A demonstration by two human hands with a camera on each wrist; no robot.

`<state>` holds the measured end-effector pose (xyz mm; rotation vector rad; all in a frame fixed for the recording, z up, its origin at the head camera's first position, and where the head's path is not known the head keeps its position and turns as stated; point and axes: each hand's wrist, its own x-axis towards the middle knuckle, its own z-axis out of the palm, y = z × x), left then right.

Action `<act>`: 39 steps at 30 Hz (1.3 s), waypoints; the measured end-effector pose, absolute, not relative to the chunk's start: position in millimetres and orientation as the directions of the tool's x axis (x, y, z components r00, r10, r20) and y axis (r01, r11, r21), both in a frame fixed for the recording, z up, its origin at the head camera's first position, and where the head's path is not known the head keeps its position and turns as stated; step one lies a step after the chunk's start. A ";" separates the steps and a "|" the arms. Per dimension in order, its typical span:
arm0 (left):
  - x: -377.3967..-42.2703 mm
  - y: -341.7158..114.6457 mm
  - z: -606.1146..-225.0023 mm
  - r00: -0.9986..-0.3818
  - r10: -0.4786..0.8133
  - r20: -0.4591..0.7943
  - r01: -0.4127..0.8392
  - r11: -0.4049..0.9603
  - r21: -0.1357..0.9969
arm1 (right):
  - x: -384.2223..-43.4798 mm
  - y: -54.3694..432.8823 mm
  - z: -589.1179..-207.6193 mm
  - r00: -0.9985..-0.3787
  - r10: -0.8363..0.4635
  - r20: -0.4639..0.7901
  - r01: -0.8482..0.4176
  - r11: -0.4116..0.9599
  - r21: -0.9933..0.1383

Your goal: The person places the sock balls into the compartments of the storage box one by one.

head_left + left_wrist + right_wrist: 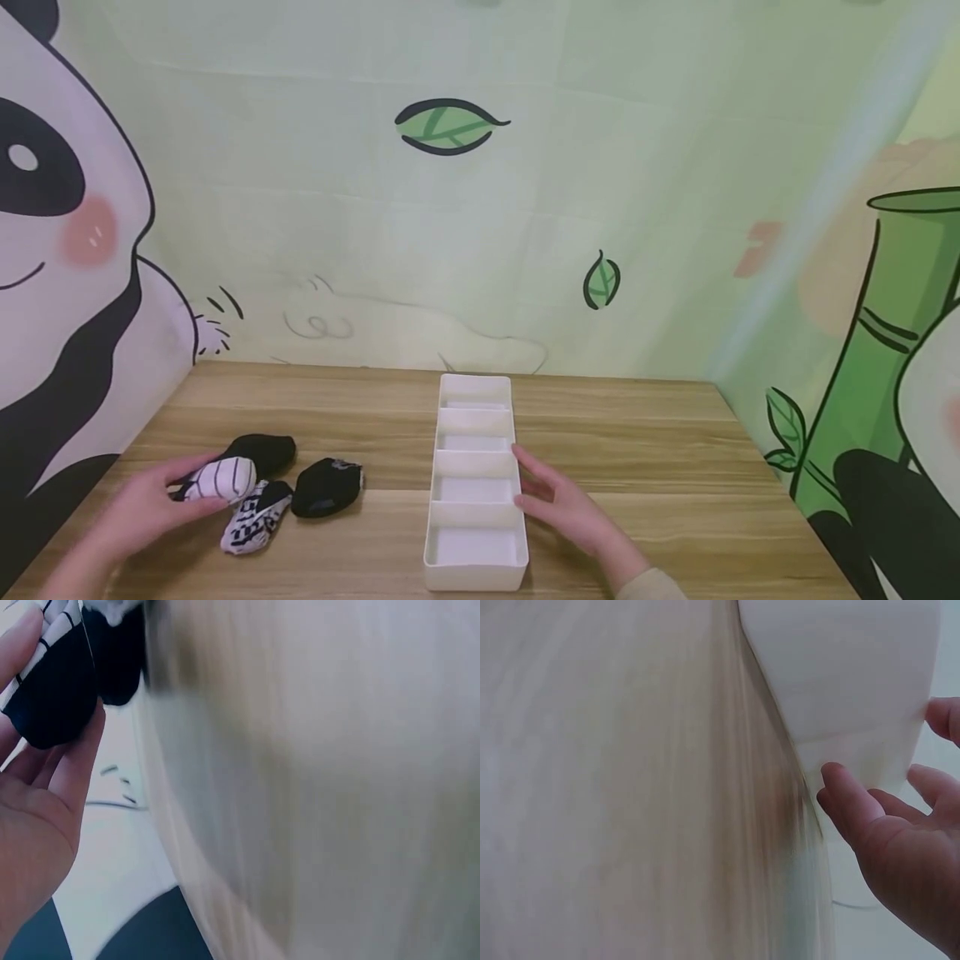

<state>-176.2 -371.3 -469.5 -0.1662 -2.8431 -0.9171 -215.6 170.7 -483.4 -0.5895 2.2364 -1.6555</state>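
White divided box [474, 465], long axis front-to-back

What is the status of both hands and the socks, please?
Left hand grips striped sock bundle. Right hand at side of white divided box. Rightmost black bundle lies between held bundle and box.

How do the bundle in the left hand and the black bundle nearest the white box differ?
The held bundle shows white with dark lines to the head camera; the black bundle is mostly black. The left hand grips the held bundle, while the black bundle lies on the table untouched. Both look like soft fabric.
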 end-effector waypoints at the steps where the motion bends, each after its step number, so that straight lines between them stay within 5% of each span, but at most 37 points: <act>1: -177.3 -368.4 -468.8 -0.982 0.057 0.183 0.153 0.805 0.573 | -215.5 170.6 -483.5 -0.873 -0.488 0.005 -0.147 0.254 -0.956; 39: -198.4 -239.6 -451.5 -0.946 0.068 0.317 0.273 0.695 0.665 | -212.0 166.3 -482.3 -0.891 -0.452 0.029 -0.167 0.268 -0.949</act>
